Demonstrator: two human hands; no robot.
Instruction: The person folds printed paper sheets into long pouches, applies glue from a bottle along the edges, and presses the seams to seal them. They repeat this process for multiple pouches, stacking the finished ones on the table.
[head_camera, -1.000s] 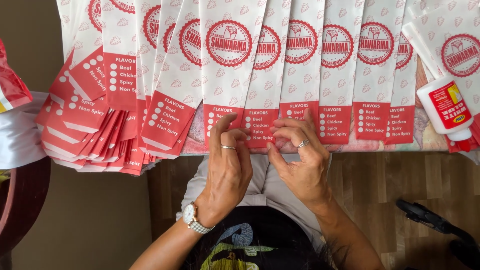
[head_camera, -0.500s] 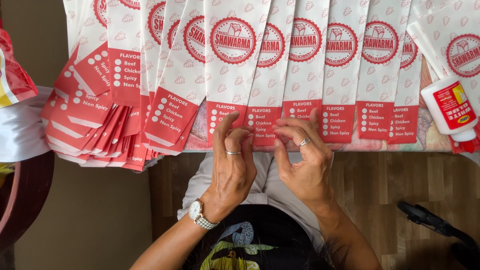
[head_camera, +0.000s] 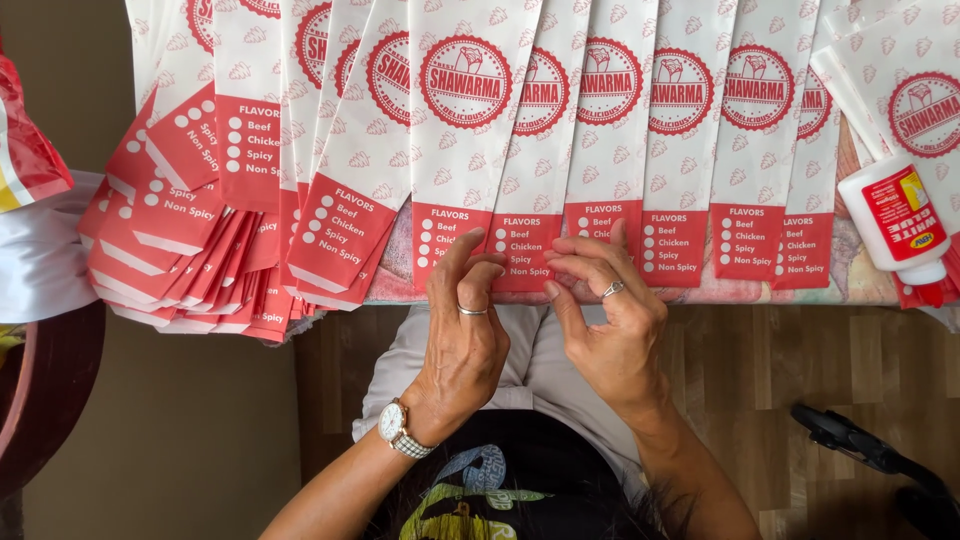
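Left hand (head_camera: 462, 325) and right hand (head_camera: 607, 318), fingers narrow, pinching the red bottom flap of a white-and-red printed paper sleeve (head_camera: 527, 160) for folding; white glue bottle (head_camera: 893, 220) well right of fingertips.

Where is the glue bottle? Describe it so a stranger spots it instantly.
Start at the long row of red-and-white paper bags fanned out side by side. Follow it to the far right end. There lies the glue bottle: the only white plastic cylinder, red-labelled, among flat paper.
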